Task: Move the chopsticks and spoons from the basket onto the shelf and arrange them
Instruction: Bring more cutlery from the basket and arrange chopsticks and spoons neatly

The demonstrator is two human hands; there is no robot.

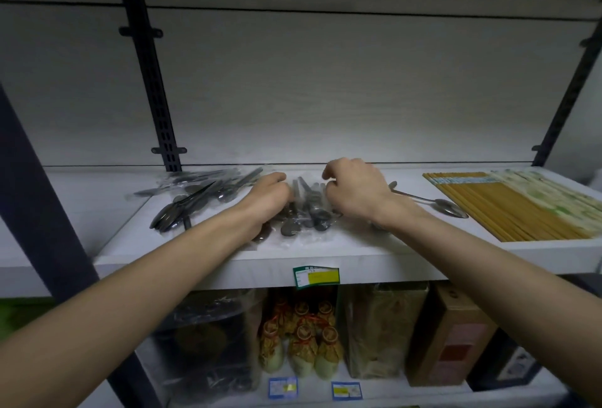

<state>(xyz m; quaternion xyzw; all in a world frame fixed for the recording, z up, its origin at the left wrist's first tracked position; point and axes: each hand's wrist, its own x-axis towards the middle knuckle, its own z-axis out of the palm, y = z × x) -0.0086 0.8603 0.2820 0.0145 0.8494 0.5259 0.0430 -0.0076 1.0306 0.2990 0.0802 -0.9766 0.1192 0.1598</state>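
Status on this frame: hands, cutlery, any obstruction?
Left hand and right hand both gripping clear-wrapped dark spoon bundle on white shelf. Loose steel spoon beside right wrist. Yellow chopsticks already laid right.

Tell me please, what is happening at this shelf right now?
A person is arranging cutlery on a white shelf. Both hands are on a bundle of plastic-wrapped spoons in the middle: the left hand lies at its left side, and the right hand has its fingers curled over the top. Another pile of wrapped spoons lies to the left. One loose spoon lies to the right, beside rows of chopsticks already laid out. No basket is in view.
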